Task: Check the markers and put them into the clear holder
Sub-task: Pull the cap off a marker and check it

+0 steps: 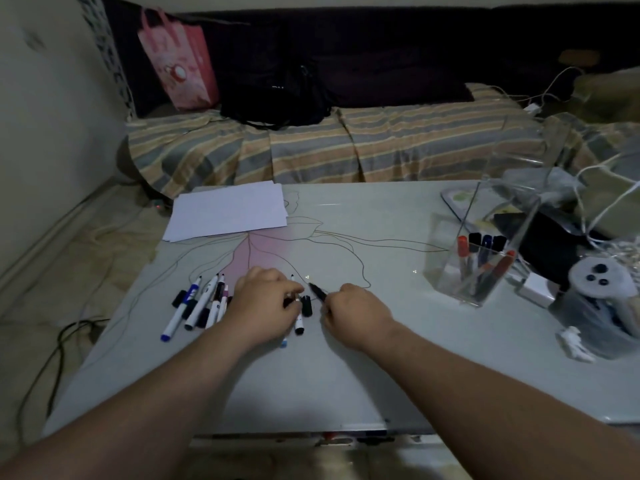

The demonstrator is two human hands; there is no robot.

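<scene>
A pale grey-green glass table (346,358) carries thin dark line drawings and a pink patch. White-barrelled markers (199,306) with black and blue caps lie near left. Far behind, an orange-and-grey striped bedcover (346,147) and a pink paper bag (180,60).

Plenty out of sight here.
The left hand (265,299) covers the middle of the markers (207,304) beneath it; the right hand (353,311) hides its pen's (318,292) barrel; both arms run off the bottom edge.
</scene>
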